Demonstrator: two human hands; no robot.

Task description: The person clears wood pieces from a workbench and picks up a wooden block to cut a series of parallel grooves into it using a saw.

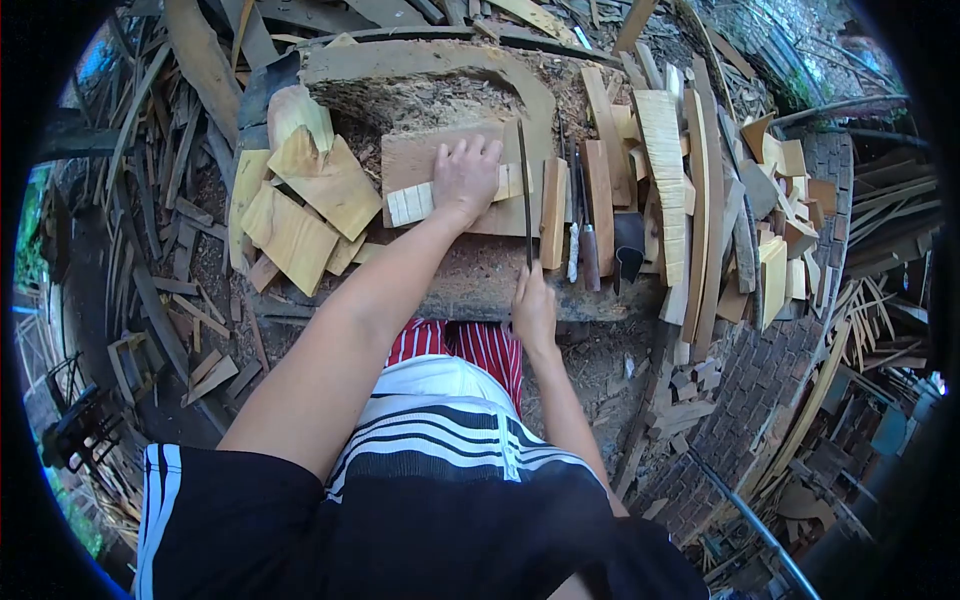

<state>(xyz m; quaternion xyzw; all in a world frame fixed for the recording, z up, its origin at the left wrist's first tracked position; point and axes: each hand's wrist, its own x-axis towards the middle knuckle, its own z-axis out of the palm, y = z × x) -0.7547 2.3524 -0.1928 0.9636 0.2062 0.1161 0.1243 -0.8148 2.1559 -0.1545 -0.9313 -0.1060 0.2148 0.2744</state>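
My left hand point(467, 180) presses down on a pale wooden strip point(411, 204), its fingers bent over the wood. Pencil-like lines cross the strip's left end, while its middle is hidden under the hand. Beneath it lies a flat brown board point(405, 160). In my right hand point(534, 308), closed around the near end, is a long thin dark blade point(524, 190) seen edge-on, pointing away from me. The blade crosses at the strip's right end in this view; its exact kind is unclear. Just right of it rests a short wooden block point(553, 213).
Yellowish wood offcuts point(300, 225) pile up on the bench's left. To the right lie a wooden-handled tool point(590, 255), a black object point(628, 245) and several long planks point(660, 180). Scrap wood covers the ground around the worn bench point(400, 280).
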